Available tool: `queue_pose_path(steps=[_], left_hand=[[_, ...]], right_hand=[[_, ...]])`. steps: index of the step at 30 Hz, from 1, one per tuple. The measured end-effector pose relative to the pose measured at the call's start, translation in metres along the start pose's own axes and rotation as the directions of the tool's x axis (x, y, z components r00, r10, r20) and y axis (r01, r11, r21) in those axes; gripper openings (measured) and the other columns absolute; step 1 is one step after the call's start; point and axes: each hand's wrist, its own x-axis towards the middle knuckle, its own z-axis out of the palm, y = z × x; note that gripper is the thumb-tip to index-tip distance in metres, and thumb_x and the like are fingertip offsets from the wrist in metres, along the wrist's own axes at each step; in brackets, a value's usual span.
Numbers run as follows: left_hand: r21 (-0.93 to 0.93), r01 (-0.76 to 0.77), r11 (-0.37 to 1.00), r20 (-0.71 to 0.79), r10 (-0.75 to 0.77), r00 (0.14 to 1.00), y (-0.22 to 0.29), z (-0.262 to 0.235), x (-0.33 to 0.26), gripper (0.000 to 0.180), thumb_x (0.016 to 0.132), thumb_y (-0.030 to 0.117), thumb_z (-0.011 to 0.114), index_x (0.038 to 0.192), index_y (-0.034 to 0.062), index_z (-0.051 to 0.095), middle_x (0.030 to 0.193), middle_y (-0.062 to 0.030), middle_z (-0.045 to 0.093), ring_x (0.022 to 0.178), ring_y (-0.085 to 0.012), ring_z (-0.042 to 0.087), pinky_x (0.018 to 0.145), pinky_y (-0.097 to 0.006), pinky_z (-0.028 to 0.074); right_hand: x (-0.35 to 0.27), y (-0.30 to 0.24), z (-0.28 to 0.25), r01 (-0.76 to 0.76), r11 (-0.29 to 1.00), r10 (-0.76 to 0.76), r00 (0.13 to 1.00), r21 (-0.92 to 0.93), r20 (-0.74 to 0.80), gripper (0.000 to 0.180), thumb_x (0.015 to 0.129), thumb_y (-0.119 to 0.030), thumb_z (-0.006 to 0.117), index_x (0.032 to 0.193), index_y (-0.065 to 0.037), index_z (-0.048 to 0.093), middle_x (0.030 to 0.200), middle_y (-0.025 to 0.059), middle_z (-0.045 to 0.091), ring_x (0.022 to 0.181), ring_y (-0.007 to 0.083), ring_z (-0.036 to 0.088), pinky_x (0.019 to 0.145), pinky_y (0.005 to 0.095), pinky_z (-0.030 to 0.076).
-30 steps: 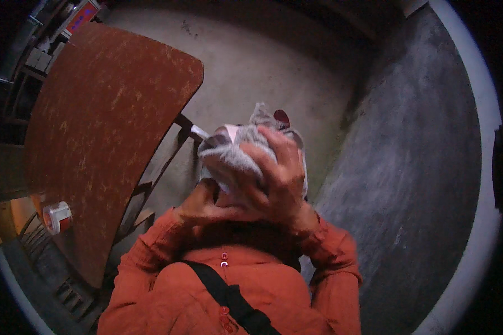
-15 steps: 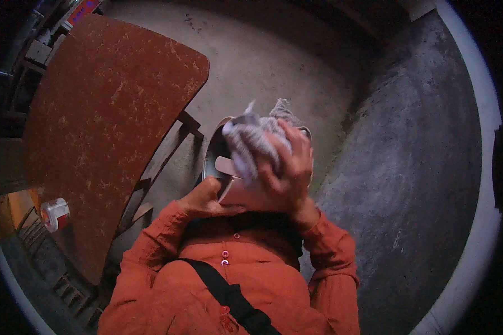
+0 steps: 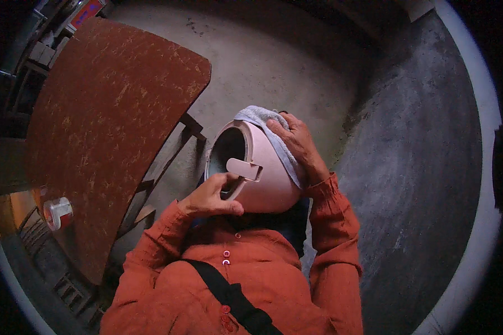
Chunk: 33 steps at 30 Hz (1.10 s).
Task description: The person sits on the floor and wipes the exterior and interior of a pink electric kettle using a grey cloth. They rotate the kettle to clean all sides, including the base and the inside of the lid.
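Observation:
A pink, rounded rice-cooker-like body (image 3: 276,192) is tilted in front of my torso, its round opening facing left and its inside dark. A short pink tab juts from the rim. My left hand (image 3: 209,198) grips the rim below that tab, thumb outside and fingers at the opening. A grey cloth (image 3: 255,114) drapes over the far right side of the body. My right hand (image 3: 297,139) is closed on the cloth and presses it to the curved wall; some fingertips are hidden behind it.
To the left stands a reddish-brown table (image 3: 117,95) with a rounded corner and wooden legs. A white and red tub (image 3: 58,213) is at its near left edge. Concrete floor (image 3: 268,61) lies beyond, and a dark grey surface (image 3: 408,156) stretches along the right.
My right hand and the cloth have moved from over the opening to the body's far right side. The cloth, bunched before, now lies flatter, and the opening shows more.

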Motion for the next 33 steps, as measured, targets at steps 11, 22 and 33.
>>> queue_pose_path(steps=[11, 22, 33], left_hand=[[0.05, -0.006, 0.999, -0.043, 0.008, 0.999, -0.016, -0.002, 0.0, 0.045, 0.073, 0.015, 0.082, 0.112, 0.0016, 0.063, 0.106, -0.0074, 0.068, 0.1, -0.0156, 0.061, 0.087, -0.032, 0.05], [0.032, 0.099, 0.995, 0.041, -0.101, 0.994, -0.024, -0.007, -0.008, 0.061, 0.073, 0.027, 0.085, 0.121, 0.0004, 0.057, 0.114, -0.0065, 0.064, 0.102, -0.0129, 0.059, 0.09, -0.03, 0.048], [-0.244, 0.174, 0.954, -0.058, -0.193, 0.979, 0.051, -0.009, 0.029, 0.036, 0.081, 0.015, 0.077, 0.107, -0.0025, 0.059, 0.082, -0.0042, 0.064, 0.068, -0.0102, 0.061, 0.059, -0.024, 0.05]], right_hand=[[-0.077, -0.067, 0.024, 0.456, 0.759, -0.616, 0.735, -0.466, -0.283, 0.044, 0.078, -0.037, 0.067, 0.115, -0.011, 0.065, 0.13, 0.0173, 0.053, 0.115, 0.0403, 0.05, 0.096, 0.0511, 0.038], [0.013, -0.022, 0.003, 0.05, 0.978, -0.048, 0.999, -0.202, 0.018, 0.051, 0.086, -0.049, 0.055, 0.109, -0.005, 0.066, 0.11, 0.0208, 0.063, 0.104, 0.0386, 0.059, 0.088, 0.0448, 0.046], [-0.016, -0.058, 0.005, 0.167, 0.952, -0.213, 0.963, -0.255, -0.165, 0.036, 0.084, -0.036, 0.061, 0.097, -0.004, 0.067, 0.107, 0.0183, 0.063, 0.1, 0.0387, 0.057, 0.083, 0.0472, 0.045]])
